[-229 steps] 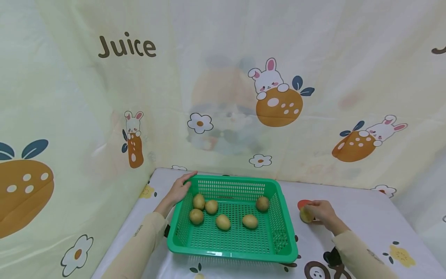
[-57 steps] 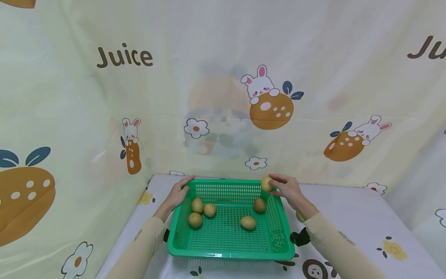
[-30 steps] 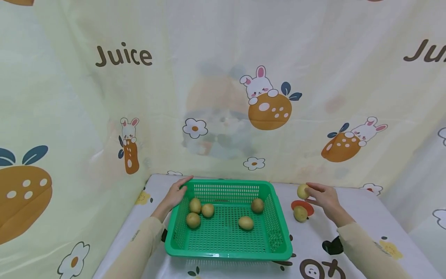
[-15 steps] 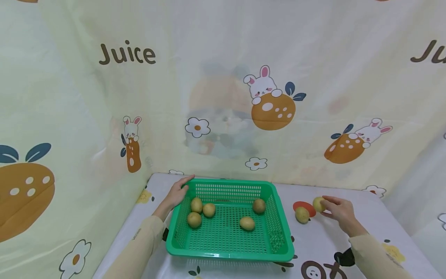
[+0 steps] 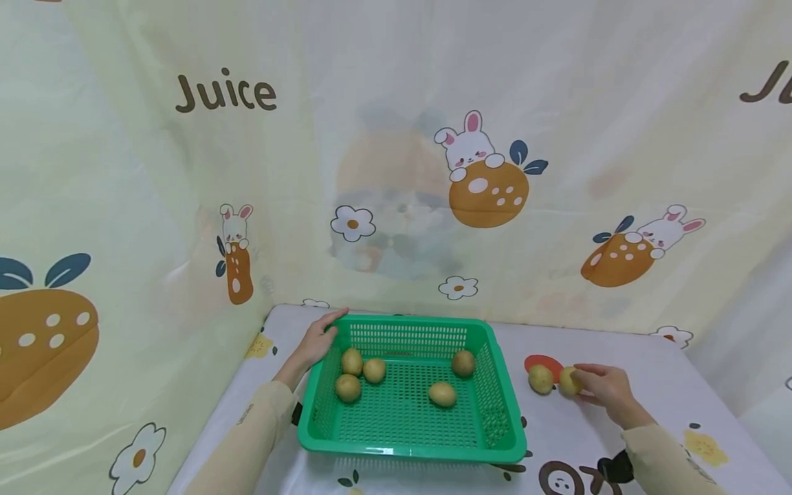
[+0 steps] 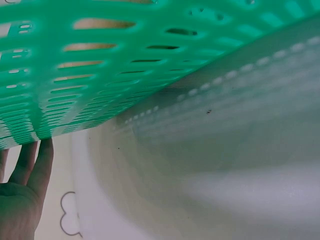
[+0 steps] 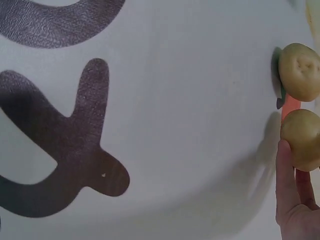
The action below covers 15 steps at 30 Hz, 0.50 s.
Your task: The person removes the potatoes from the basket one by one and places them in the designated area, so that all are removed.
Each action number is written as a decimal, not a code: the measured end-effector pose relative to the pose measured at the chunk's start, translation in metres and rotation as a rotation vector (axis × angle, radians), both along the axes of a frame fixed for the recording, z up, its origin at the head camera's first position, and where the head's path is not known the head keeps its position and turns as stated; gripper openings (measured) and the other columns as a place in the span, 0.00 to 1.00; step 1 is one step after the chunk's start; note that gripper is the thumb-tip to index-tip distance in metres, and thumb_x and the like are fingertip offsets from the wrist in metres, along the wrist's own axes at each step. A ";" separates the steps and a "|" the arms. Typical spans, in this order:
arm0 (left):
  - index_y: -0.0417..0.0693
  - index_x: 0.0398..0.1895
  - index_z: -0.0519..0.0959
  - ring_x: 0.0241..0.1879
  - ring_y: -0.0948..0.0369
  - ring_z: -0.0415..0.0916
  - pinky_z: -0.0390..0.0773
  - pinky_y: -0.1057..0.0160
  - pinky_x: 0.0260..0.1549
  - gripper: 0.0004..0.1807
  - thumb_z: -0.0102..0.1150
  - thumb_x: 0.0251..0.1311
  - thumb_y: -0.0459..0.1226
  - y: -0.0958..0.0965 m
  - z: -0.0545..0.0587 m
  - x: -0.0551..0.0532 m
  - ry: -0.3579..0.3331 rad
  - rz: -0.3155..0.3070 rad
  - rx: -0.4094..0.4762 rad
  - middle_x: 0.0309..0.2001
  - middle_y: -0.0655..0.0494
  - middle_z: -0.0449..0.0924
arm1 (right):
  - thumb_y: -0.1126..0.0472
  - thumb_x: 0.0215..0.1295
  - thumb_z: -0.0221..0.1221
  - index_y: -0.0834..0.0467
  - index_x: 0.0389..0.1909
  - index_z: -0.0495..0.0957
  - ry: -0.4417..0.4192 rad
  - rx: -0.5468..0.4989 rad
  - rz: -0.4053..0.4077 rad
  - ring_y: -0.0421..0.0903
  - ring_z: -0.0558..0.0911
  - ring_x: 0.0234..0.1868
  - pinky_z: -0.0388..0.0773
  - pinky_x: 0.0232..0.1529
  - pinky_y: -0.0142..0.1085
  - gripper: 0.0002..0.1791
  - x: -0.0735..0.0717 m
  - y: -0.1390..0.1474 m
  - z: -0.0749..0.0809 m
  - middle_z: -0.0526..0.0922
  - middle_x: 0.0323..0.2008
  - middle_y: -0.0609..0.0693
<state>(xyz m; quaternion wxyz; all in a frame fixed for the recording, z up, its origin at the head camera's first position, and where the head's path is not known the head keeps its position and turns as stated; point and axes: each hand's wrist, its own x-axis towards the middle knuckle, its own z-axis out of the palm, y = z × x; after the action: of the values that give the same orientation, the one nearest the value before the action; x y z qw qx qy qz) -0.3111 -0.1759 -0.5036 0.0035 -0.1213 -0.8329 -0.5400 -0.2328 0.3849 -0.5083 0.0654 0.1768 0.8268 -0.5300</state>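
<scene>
The left hand (image 5: 314, 342) rests on the back left corner of the green plastic basket (image 5: 408, 452), its fingers straight against the wall, the grip relaxed. Inside, three potatoes (image 5: 348, 388) cluster at left; farther right lie a pale potato (image 5: 442, 394) and, behind it, a browner one (image 5: 463, 363). Beyond the basket, one potato (image 5: 541, 379) sits on the cloth-covered bench (image 5: 656, 375) at a red printed patch (image 5: 543, 361). Just beside it, the right hand (image 5: 609, 392) pinches another potato (image 5: 569, 381).

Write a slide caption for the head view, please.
Left hand on a green basket of five potatoes, right hand holding a sixth potato beside a seventh on the table.
</scene>
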 end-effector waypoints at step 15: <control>0.39 0.72 0.65 0.73 0.40 0.51 0.50 0.37 0.69 0.26 0.39 0.71 0.26 0.001 0.013 0.008 -0.010 -0.022 0.010 0.72 0.38 0.60 | 0.61 0.70 0.55 0.82 0.55 0.69 0.022 -0.036 0.004 0.49 0.80 0.39 0.84 0.41 0.46 0.26 0.000 -0.007 0.006 0.80 0.45 0.65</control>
<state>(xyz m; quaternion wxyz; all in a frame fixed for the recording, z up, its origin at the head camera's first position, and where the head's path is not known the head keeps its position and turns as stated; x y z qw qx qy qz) -0.3032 -0.1752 -0.4909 -0.0056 -0.1276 -0.8287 -0.5449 -0.2327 0.3780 -0.5024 0.0606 0.1680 0.8181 -0.5466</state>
